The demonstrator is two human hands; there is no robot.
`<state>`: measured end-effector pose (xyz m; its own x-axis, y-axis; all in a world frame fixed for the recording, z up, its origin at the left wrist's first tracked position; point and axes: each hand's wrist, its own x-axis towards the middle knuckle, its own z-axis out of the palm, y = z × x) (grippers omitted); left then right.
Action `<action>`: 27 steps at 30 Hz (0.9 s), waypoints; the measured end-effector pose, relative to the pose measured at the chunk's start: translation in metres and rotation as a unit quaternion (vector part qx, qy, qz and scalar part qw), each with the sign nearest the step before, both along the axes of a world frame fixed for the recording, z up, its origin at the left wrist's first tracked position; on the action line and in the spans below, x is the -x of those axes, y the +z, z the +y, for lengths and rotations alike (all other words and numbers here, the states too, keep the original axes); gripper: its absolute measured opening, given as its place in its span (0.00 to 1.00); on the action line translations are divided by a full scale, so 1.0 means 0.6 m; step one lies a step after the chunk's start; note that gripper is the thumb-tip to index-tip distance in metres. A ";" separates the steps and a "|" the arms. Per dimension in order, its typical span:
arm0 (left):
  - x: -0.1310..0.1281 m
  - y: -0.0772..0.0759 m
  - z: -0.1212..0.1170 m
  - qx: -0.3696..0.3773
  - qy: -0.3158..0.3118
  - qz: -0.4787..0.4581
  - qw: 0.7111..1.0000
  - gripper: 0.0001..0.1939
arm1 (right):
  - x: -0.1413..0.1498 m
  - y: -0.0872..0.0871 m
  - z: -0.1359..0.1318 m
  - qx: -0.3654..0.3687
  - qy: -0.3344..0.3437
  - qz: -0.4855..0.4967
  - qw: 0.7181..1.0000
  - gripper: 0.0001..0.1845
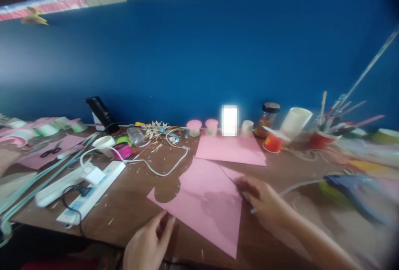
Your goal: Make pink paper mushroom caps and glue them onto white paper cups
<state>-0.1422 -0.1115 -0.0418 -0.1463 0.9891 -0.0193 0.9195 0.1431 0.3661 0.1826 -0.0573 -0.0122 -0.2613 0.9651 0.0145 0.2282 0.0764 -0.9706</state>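
A pink sheet of paper lies at an angle on the brown table, with a rounded notch cut from its left side. My left hand is at the sheet's lower left edge, thumb and fingers closed on that edge. At the sheet's right side, my right hand is closed around a slim dark tool. Its thin tip points up and left over the paper, and a pale end shows below the hand. Blur hides the tool's exact kind. Another pink sheet lies behind.
Small cups with pink tops stand near the blue wall, beside a dark-lidded jar and a red cup. A power strip with white cables lies left. A blue glue gun lies right, below a cup of brushes.
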 end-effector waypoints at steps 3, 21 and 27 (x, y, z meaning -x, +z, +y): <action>-0.007 0.010 0.010 0.047 -0.005 -0.114 0.992 0.29 | 0.032 0.003 -0.017 -0.031 0.033 -0.020 0.999 0.19; -0.081 0.052 0.002 0.051 0.141 -0.674 0.723 0.24 | 0.080 -0.026 -0.063 0.042 0.056 0.085 0.994 0.14; -0.097 0.044 -0.014 0.051 0.185 -0.681 0.707 0.28 | 0.089 -0.011 -0.074 0.061 0.066 0.096 0.991 0.15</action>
